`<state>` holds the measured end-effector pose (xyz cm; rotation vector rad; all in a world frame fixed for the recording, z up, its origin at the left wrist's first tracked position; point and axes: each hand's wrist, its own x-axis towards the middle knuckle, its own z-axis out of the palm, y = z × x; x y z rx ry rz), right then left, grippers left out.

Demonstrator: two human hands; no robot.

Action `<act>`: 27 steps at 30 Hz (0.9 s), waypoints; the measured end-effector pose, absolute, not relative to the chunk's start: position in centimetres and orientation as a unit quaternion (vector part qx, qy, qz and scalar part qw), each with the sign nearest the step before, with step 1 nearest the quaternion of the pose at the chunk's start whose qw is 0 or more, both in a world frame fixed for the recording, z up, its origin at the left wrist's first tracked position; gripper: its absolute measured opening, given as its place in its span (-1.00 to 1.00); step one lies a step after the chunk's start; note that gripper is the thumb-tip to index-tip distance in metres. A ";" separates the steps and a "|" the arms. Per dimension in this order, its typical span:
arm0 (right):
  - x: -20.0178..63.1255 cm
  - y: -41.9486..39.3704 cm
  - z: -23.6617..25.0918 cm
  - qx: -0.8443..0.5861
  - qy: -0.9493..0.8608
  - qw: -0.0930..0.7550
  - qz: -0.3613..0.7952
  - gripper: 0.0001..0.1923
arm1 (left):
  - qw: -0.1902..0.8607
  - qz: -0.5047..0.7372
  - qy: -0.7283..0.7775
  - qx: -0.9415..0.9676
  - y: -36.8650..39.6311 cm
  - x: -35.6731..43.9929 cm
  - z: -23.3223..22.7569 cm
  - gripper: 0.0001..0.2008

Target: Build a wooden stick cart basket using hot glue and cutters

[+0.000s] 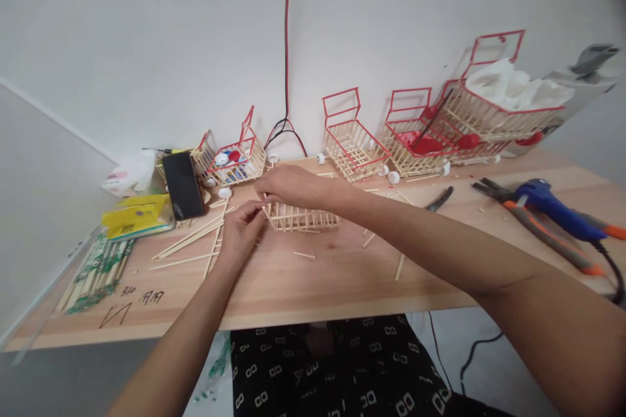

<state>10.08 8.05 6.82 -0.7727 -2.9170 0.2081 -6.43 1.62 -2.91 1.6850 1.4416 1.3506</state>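
your forearms fill the bottom of the frame, crossing in over the patterned trousers at the lower edge and the near rim of the bench (313, 303). they meet just left of centre at the stick frame (302, 216), a small open lattice of pale sticks lying on the wood with its long axis running left to right.

your left hand (240, 229) sits at the frame's left end, its grip pinched nearly closed at that corner; what sits between the fingertips is too small to tell. your right hand (292, 185) comes over the top from the right, fingers curled down onto the upper left edge of the frame, its grip closed lightly on the sticks there. both grips work the same left corner, so the rest of the frame trails off to the right, under your right wrist.

loose sticks (193, 238) lie fanned just left of your left hand.

along the wall, the small basket (235, 159) at upper left holds bottle caps; the large basket (493, 111) at upper right holds crumpled white paper; the middle basket (349, 140) looks empty. the glue gun (555, 205) lies at the right, well apart.
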 end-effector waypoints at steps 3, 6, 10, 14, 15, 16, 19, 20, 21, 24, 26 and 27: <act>10.0 8.2 7.0 -0.253 -0.963 0.064 0.067 -0.86 | 0.269 0.508 0.550 0.606 1.5 -6.2 -2.6 -0.80; 10.1 8.4 7.0 -0.245 -0.965 0.072 0.066 -0.86 | 0.282 0.516 0.549 0.594 1.4 -6.1 -2.5 -0.81; 10.2 8.6 7.0 -0.243 -0.965 0.074 0.068 -0.88 | 0.296 0.519 0.545 0.589 1.3 -5.8 -2.5 -0.81; 10.1 8.6 7.1 -0.246 -0.964 0.068 0.082 -0.90 | 0.305 0.528 0.542 0.578 1.5 -5.7 -2.5 -0.80; 10.1 8.6 7.1 -0.247 -0.963 0.067 0.086 -0.89 | 0.304 0.530 0.541 0.577 1.5 -5.8 -2.6 -0.81; 10.1 8.6 7.1 -0.248 -0.962 0.067 0.090 -0.89 | 0.301 0.531 0.540 0.579 1.5 -5.8 -2.6 -0.82; 10.1 8.6 7.0 -0.250 -0.960 0.072 0.102 -0.90 | 0.291 0.526 0.541 0.588 1.5 -5.8 -2.5 -0.83; 10.2 8.6 7.0 -0.249 -0.960 0.075 0.106 -0.91 | 0.290 0.523 0.541 0.591 1.5 -5.8 -2.5 -0.83; 10.2 8.6 7.0 -0.248 -0.960 0.075 0.109 -0.91 | 0.291 0.521 0.541 0.593 1.4 -5.8 -2.5 -0.83; 10.2 8.6 7.0 -0.247 -0.959 0.076 0.115 -0.92 | 0.299 0.524 0.538 0.588 1.4 -5.7 -2.5 -0.84; 10.2 8.5 7.1 -0.248 -0.959 0.073 0.118 -0.92 | 0.300 0.529 0.538 0.584 1.5 -5.7 -2.5 -0.84; 10.2 8.4 7.2 -0.249 -0.959 0.071 0.118 -0.92 | 0.299 0.529 0.537 0.585 1.5 -5.7 -2.5 -0.84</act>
